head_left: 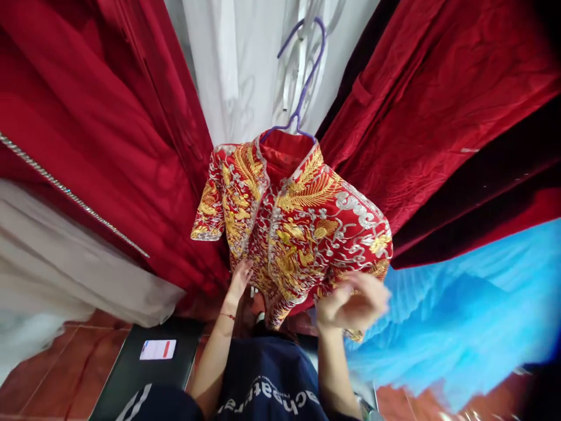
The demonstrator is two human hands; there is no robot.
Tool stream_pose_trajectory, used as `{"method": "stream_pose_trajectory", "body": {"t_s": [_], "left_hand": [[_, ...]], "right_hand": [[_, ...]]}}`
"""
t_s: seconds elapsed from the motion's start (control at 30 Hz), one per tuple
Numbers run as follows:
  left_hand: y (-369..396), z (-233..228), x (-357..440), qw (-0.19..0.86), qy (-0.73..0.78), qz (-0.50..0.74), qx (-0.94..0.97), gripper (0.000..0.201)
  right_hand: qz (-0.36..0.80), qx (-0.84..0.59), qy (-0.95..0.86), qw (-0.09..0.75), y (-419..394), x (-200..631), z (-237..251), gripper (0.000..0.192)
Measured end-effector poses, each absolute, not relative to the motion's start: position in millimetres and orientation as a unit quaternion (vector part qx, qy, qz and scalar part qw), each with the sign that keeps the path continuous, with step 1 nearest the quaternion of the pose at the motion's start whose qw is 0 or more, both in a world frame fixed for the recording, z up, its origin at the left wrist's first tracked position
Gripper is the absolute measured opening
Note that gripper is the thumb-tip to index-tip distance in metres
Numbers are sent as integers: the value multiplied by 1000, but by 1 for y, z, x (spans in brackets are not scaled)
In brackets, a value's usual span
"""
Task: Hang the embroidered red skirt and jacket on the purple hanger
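1. Hanging from a purple hanger (302,88), the red and gold embroidered jacket (293,228) is dangling front-out just above both hands, so its weight is resting on the hook and not on the fingers.
2. Reaching up along the front opening, the left hand (239,283) is lying with flat, spread fingers against the hem; it is touching cloth, not gripping it.
3. Blurring with motion, the right hand (350,304) is curling at the lower corner beside the sleeve; whether it is pinching fabric I cannot tell.
4. Crowding either side of the hands, red gowns (109,146) and a blue tulle skirt (460,310) are hanging close.
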State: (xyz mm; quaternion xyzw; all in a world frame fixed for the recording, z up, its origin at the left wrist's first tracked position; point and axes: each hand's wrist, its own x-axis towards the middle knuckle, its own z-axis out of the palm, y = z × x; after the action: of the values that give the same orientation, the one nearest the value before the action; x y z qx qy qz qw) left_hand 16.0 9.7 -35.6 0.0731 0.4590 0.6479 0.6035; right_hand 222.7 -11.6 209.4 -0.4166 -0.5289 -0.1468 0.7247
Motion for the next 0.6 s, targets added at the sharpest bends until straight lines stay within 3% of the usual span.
{"method": "stream_pose_trajectory", "body": {"t_s": [0.07,0.13,0.17,0.27,0.4,0.6], "left_hand": [[23,-34,1,577,457,676,25,35],[38,-31,-15,555,457,695,-12,37],[44,-29,-23,545,458,702,-28,38],[57,-29,-42,520,464,715,-64,38],[46,-37,-55,511,469,718,-67,36],[-32,-55,-8,554,460,693,-26,22]], "right_hand": [[147,-481,-607,615,-17,203,173,8],[484,-513,-578,411,-12,185,139,12],[561,-509,-552,348,-7,177,122,16],[660,-509,-483,267,5,164,74,24],[721,-534,-375,231,0,163,17,32],[700,-543,-250,390,0,167,-34,32]]}}
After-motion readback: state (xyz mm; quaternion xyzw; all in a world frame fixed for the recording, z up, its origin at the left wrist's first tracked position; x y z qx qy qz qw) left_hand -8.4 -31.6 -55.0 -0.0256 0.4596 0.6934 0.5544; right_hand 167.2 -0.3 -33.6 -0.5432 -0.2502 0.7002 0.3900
